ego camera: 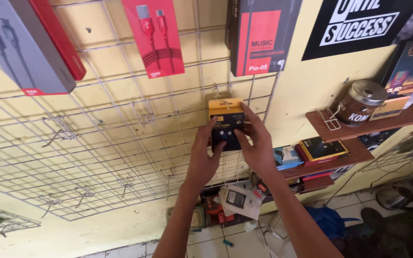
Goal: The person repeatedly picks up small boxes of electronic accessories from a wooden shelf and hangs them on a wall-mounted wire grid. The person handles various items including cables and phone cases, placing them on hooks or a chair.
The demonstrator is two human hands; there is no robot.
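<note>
Currently I hold the box (226, 125) with both hands, left hand (203, 155) and right hand (256, 145) clasping its sides, at a hook (226, 103) on the wall grid (96, 157); next, I judge, align slot with hook.

A white wire grid panel (96, 157) covers the yellow wall, with red cable packs (153, 36) hanging along the top of the frame. At right, wooden shelves (354, 153) carry a metal tin (362, 102), boxes and a yellow-edged black box (322, 149).
</note>
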